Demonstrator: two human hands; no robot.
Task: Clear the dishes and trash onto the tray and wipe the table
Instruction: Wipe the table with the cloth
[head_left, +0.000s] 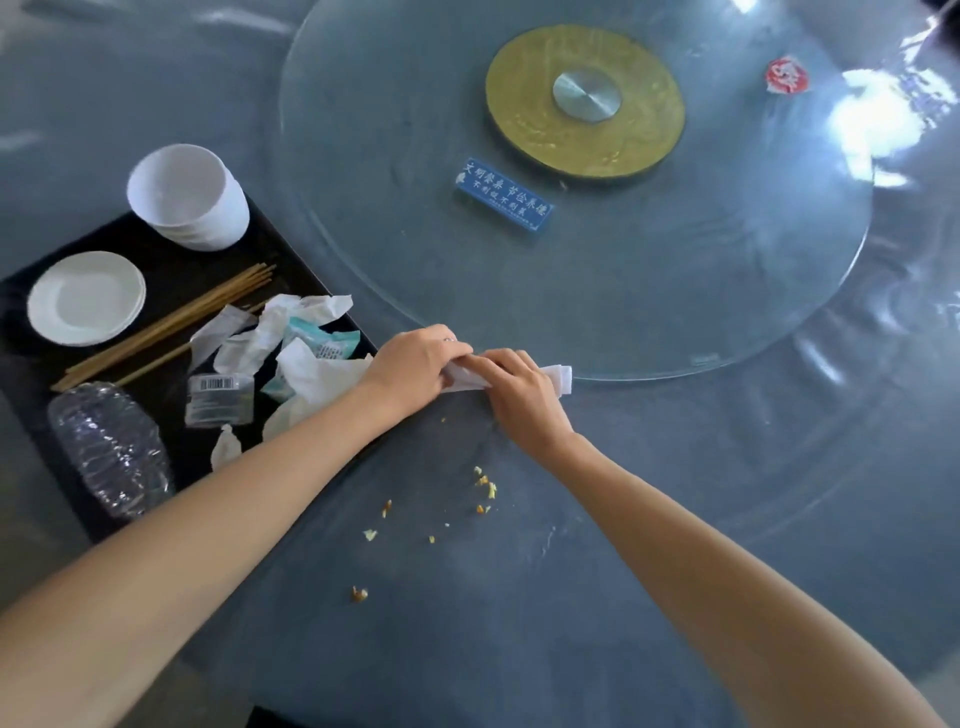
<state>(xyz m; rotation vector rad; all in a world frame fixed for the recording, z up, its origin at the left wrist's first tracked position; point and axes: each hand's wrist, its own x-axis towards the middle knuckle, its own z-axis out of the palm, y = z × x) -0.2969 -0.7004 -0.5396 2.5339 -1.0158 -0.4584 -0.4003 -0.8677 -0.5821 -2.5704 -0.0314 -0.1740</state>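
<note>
Left hand (415, 364) — reaching forward on a bare, outstretched forearm, knuckles up, fingers curling down over one end of a folded white cloth (558, 378).

Right hand (519, 389) — lying just beside the left, palm down, fingers curling round the same cloth. Both forearms are converging from the near corners, wrists held low and nearly straight.

Left of hands: 1 tray (171, 270), 1 bowl stack (189, 197), 1 saucer stack (85, 297), 1 bottle (111, 449). Beyond hands: 1 turntable (727, 291), 1 sign (503, 201).
</note>
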